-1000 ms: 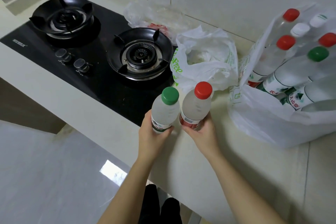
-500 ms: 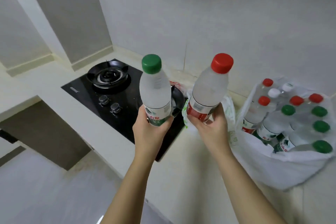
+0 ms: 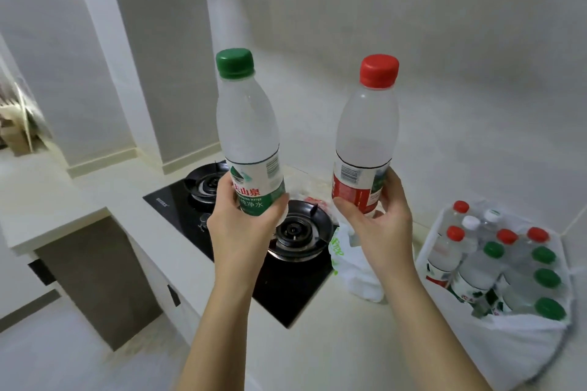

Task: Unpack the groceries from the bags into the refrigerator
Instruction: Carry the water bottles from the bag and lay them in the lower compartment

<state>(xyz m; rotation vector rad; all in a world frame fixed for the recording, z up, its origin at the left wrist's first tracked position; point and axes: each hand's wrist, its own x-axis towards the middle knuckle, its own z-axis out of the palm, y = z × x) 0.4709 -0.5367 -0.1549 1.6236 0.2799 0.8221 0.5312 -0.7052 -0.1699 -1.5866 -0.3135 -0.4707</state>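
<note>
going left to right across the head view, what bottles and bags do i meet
green-capped clear plastic water bottle held in the left hand → red-capped clear plastic water bottle held in the right hand → large white plastic bag packed with bottles

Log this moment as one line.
left hand grips green-capped bottle | right hand grips red-capped bottle | both upright, off the counter | white bag holds more bottles

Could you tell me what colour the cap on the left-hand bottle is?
The round plastic cap is green, clearest in the head view.
</note>
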